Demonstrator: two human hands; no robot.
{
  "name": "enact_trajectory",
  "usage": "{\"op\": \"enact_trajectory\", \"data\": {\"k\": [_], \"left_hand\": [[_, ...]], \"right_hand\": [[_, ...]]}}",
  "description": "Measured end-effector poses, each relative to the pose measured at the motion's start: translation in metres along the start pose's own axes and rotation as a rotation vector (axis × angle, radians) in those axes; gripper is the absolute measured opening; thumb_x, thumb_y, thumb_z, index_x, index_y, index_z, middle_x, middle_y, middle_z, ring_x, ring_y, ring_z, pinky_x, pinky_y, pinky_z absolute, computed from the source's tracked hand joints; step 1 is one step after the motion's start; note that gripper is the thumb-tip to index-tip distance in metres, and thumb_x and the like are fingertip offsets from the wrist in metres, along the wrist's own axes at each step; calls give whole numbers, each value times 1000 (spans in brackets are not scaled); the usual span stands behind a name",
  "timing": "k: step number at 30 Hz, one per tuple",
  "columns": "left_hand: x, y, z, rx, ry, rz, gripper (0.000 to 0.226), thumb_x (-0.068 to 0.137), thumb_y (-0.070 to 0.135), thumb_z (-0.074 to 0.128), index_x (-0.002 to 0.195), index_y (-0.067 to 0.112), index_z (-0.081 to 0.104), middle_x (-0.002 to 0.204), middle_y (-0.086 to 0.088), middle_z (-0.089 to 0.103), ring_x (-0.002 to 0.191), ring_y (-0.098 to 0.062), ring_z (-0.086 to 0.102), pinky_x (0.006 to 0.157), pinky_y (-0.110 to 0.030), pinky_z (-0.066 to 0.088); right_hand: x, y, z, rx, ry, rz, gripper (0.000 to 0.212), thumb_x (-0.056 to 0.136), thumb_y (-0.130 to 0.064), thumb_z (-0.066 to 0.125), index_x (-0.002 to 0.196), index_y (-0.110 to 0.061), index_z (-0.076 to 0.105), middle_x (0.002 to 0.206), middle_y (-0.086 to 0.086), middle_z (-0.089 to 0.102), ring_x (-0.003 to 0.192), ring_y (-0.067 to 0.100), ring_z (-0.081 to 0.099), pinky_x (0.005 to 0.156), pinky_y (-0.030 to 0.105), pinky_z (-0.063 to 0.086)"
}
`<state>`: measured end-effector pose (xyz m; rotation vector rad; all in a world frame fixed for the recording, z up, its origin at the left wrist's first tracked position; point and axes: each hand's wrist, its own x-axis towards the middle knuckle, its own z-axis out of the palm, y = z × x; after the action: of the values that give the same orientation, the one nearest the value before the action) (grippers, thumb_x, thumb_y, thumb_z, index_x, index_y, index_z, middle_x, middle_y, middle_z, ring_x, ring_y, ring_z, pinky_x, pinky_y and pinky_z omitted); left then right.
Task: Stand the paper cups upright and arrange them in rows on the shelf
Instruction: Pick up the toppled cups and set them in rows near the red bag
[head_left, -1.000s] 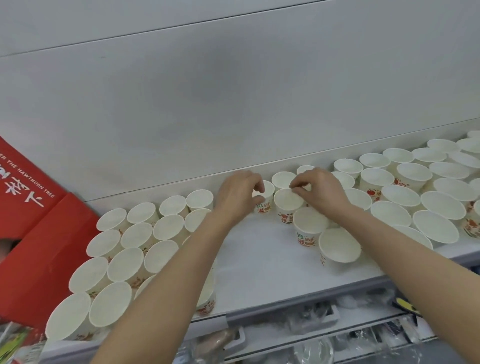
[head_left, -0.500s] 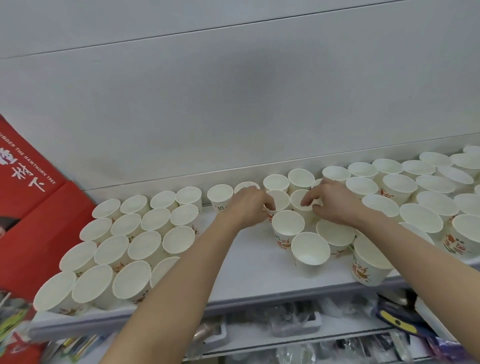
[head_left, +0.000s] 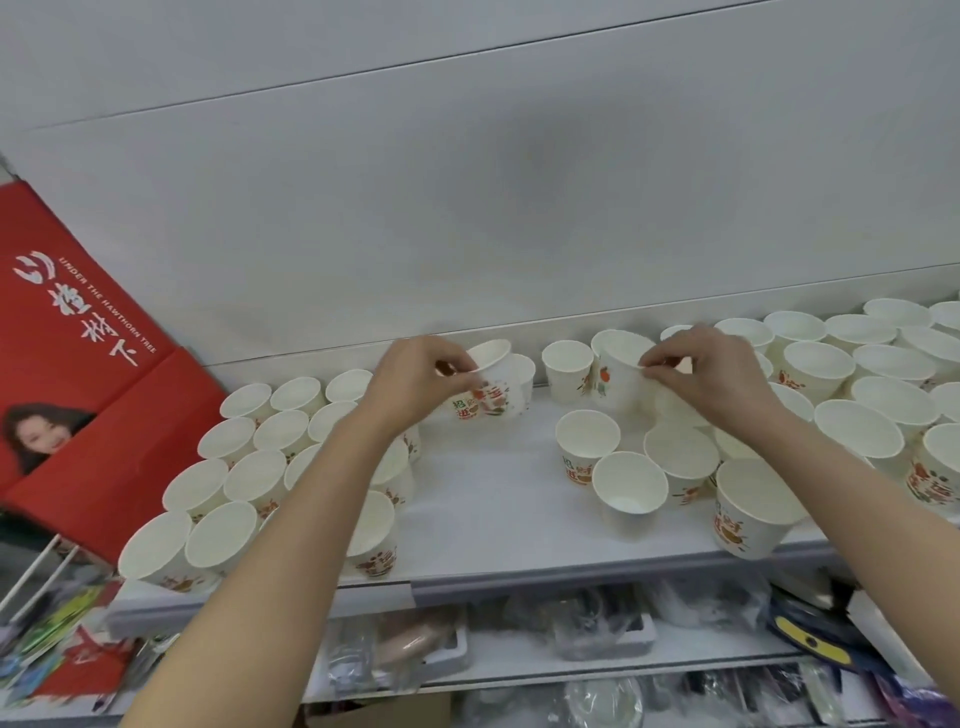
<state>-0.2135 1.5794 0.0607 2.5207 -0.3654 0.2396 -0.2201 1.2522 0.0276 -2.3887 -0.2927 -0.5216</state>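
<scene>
Cups in both hands: your left hand (head_left: 415, 382) holds a tilted printed paper cup (head_left: 491, 382) by its rim, your right hand (head_left: 711, 376) pinches another cup's (head_left: 623, 371) rim, both at the shelf's (head_left: 493, 499) back. Level each, then seat it beside the left block (head_left: 254, 467), rims touching.

Looks like a small shop or stockroom, retail-type shelving. White metal shelf (head_left: 498, 525) with a grey front edge strip, plain white panelled back wall (head_left: 467, 182). Dozens of identical printed paper cups (head_left: 628, 483) set out on it in bulk, same red-and-green print on all: stock, not household use. Lower shelf (head_left: 519, 654) is crammed with goods in clear plastic packaging, contents too blurred to name. Far left, a red promotional box (head_left: 98, 374) with white Chinese lettering, "UNDER THE HAWTHORN TREE" and a printed portrait. More coloured packets (head_left: 57, 623) below it.
</scene>
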Motion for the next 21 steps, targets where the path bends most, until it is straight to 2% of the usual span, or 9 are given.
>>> {"op": "enact_trajectory", "data": {"k": [1, 3, 6, 9, 12, 14, 17, 19, 21], "left_hand": [[-6, -8, -7, 7, -13, -23, 6, 75, 34, 80, 73, 31, 75, 76, 14, 68, 75, -4, 61, 68, -27, 46], [-16, -19, -12, 51, -64, -61, 6, 73, 32, 81, 73, 31, 76, 73, 14, 69, 72, -4, 61, 67, -27, 46], [-27, -26, -6, 138, -131, -79, 4, 74, 30, 79, 72, 32, 76, 70, 14, 67, 71, -5, 61, 66, -33, 50], [-32, -30, 4, 219, -147, -105, 1, 75, 30, 76, 76, 30, 76, 70, 19, 63, 76, -7, 62, 69, -34, 53], [-36, -33, 12, 282, -158, -143, 5, 76, 29, 73, 79, 29, 76, 77, 13, 69, 80, -12, 63, 67, -32, 53], [-37, -34, 18, 315, -162, -154, 7, 78, 29, 72, 83, 29, 76, 83, 10, 70, 82, -14, 63, 64, -28, 48], [-39, -37, 23, 359, -146, -136, 10, 77, 35, 73, 87, 31, 75, 91, 9, 70, 91, -17, 62, 63, -27, 41], [-42, -40, 24, 393, -125, -100, 22, 74, 41, 76, 94, 33, 73, 101, 10, 67, 99, -17, 56, 68, -27, 37], [-43, -44, 23, 405, -124, -45, 35, 70, 46, 79, 101, 32, 71, 114, 11, 60, 105, -18, 47, 79, -28, 37]], "right_hand": [[-1, -5, -3, 109, 17, 35, 12, 77, -11, 77, 83, -21, 75, 79, -8, 68, 70, 2, 52, 67, 17, 37], [-2, -19, -1, 273, -9, 52, 13, 78, -9, 76, 83, -20, 75, 82, -5, 71, 69, 7, 57, 69, 16, 43], [0, -44, 23, 296, -147, 7, 13, 79, -4, 73, 86, -14, 76, 86, 0, 73, 77, 13, 63, 75, 17, 47], [11, -57, 52, 216, -248, -47, 16, 78, -1, 71, 87, -13, 76, 88, 0, 73, 80, 15, 65, 78, 21, 49], [18, -65, 72, 35, -327, -193, 15, 77, 0, 70, 82, -13, 75, 95, 1, 71, 82, 18, 63, 78, 29, 49], [21, -67, 80, -80, -381, -256, 15, 78, 1, 68, 80, -12, 74, 100, 2, 67, 81, 18, 60, 78, 28, 47], [21, -67, 88, -204, -443, -240, 21, 80, 3, 61, 84, -14, 74, 107, 2, 61, 91, 19, 58, 78, 27, 43], [16, -65, 92, -262, -446, -220, 32, 79, 5, 53, 89, -17, 74, 114, 0, 61, 102, 21, 58, 81, 32, 46], [9, -69, 91, -231, -371, -198, 30, 81, -1, 52, 95, -18, 73, 118, -2, 62, 107, 20, 58, 83, 34, 48]]}}
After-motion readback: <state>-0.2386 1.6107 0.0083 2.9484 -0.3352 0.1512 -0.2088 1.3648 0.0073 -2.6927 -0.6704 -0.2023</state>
